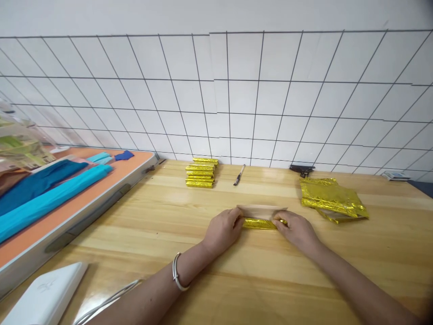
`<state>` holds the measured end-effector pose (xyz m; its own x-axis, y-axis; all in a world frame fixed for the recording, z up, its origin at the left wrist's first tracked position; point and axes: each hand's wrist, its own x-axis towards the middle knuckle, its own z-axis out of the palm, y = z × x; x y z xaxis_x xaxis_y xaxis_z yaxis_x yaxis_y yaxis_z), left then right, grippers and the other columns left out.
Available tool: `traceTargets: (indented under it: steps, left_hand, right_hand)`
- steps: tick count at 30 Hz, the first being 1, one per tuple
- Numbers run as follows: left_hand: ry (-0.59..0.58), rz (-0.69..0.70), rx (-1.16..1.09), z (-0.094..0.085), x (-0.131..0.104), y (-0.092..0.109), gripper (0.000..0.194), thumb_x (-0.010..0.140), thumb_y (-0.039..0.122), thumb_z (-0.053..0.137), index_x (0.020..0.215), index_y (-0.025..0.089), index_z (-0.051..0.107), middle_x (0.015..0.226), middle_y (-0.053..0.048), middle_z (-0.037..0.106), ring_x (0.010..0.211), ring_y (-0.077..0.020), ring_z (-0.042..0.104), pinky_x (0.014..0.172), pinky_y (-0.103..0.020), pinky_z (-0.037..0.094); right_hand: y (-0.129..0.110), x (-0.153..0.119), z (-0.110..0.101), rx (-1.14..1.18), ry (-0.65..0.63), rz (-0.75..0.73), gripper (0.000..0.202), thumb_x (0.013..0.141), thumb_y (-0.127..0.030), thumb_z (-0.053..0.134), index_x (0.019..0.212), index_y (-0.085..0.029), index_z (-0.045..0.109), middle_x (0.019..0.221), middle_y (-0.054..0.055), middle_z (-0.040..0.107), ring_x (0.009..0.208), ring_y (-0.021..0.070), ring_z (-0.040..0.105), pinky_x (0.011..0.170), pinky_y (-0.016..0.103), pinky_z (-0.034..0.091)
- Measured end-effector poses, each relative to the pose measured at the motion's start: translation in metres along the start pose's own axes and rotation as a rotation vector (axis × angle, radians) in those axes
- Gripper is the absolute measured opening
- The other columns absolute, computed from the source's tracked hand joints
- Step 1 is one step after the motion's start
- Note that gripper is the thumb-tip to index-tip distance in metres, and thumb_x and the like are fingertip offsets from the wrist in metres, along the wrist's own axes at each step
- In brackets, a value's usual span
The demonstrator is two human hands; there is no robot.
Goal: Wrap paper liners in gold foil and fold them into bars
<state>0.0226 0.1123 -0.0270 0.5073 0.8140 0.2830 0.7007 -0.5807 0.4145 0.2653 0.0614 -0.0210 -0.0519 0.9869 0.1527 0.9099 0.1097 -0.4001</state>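
A sheet of gold foil paper (pixel 260 224) lies between my two hands on the wooden table. Its near edge is folded into a narrow shiny gold strip, and a plain brown side rises behind it. My left hand (pixel 223 229), with a silver bangle on the wrist, pinches the left end. At the right end, the fingers and thumb of my right hand (pixel 299 228) are closed on the strip. Several folded gold strips (pixel 200 174) sit in a row farther back. A pile of flat gold foil sheets (pixel 328 196) rests to the right of my right hand.
A pen (pixel 239 175) lies near the tiled wall (pixel 243 99). Behind the foil pile is a black clip-like object (pixel 302 169). An orange-topped surface (pixel 135 159) on the left bears blue fabric pieces (pixel 61 196). A white box-like object (pixel 45 293) and a cable (pixel 108 300) are at the lower left.
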Motion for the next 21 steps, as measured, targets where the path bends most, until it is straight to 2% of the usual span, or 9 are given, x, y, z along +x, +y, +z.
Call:
traceTargets:
  steps: [4,7,11,14,16,19,21]
  left_hand:
    - [-0.007,0.048,0.132,-0.001,-0.001,0.002,0.008,0.085,0.023,0.044,0.082,0.02,0.05,0.078,-0.003,0.058,0.074,-0.0171,0.053,0.062,-0.026,0.039]
    - [-0.022,0.126,0.183,-0.004,-0.001,0.004,0.01,0.087,0.023,0.043,0.083,0.02,0.052,0.083,-0.005,0.058,0.082,-0.0203,0.053,0.07,-0.031,0.042]
    - [-0.085,0.391,0.21,-0.009,-0.004,0.01,0.02,0.09,0.019,0.038,0.102,0.02,0.054,0.103,-0.007,0.059,0.099,-0.0219,0.05,0.086,-0.037,0.039]
    - [-0.139,0.564,0.168,-0.01,-0.01,0.019,0.031,0.092,0.023,0.034,0.121,0.02,0.046,0.124,-0.006,0.052,0.117,-0.0208,0.042,0.102,-0.037,0.029]
    - [-0.173,0.567,0.15,-0.008,-0.014,0.023,0.039,0.092,0.032,0.035,0.128,0.018,0.04,0.133,-0.007,0.045,0.125,-0.0218,0.035,0.107,-0.037,0.024]
    - [-0.223,0.526,0.142,-0.006,-0.018,0.026,0.053,0.09,0.046,0.034,0.134,0.016,0.034,0.139,-0.01,0.037,0.13,-0.0243,0.029,0.108,-0.039,0.022]
    - [-0.252,0.511,0.142,-0.007,-0.02,0.026,0.057,0.09,0.049,0.031,0.136,0.015,0.032,0.141,-0.011,0.034,0.131,-0.025,0.027,0.108,-0.04,0.022]
  right_hand:
    - [-0.001,0.002,-0.003,-0.027,-0.023,-0.009,0.019,0.084,-0.036,0.045,0.083,-0.026,0.061,0.083,-0.001,0.065,0.072,0.0158,0.058,0.059,0.024,0.037]
    - [-0.002,0.005,-0.006,-0.036,-0.055,-0.005,0.017,0.083,-0.036,0.046,0.081,-0.026,0.059,0.079,-0.002,0.064,0.067,0.0147,0.057,0.055,0.023,0.034]
    - [-0.004,0.01,-0.009,-0.048,-0.092,0.009,0.015,0.082,-0.036,0.049,0.078,-0.025,0.057,0.075,-0.002,0.064,0.063,0.0139,0.055,0.052,0.022,0.03]
    - [-0.004,0.012,-0.011,-0.044,-0.115,0.009,0.014,0.081,-0.035,0.05,0.076,-0.024,0.057,0.072,-0.002,0.063,0.064,0.0141,0.056,0.053,0.022,0.03]
    - [-0.003,0.013,-0.011,-0.039,-0.131,0.017,0.014,0.08,-0.036,0.05,0.076,-0.024,0.057,0.071,-0.002,0.063,0.064,0.0143,0.056,0.053,0.022,0.03]
    - [0.0,0.015,-0.011,-0.012,-0.145,0.021,0.015,0.081,-0.037,0.049,0.078,-0.024,0.058,0.07,-0.002,0.063,0.064,0.0146,0.056,0.054,0.022,0.032]
    - [0.003,0.017,-0.01,0.006,-0.145,0.026,0.016,0.081,-0.038,0.049,0.08,-0.024,0.058,0.072,-0.002,0.063,0.066,0.015,0.057,0.056,0.023,0.034]
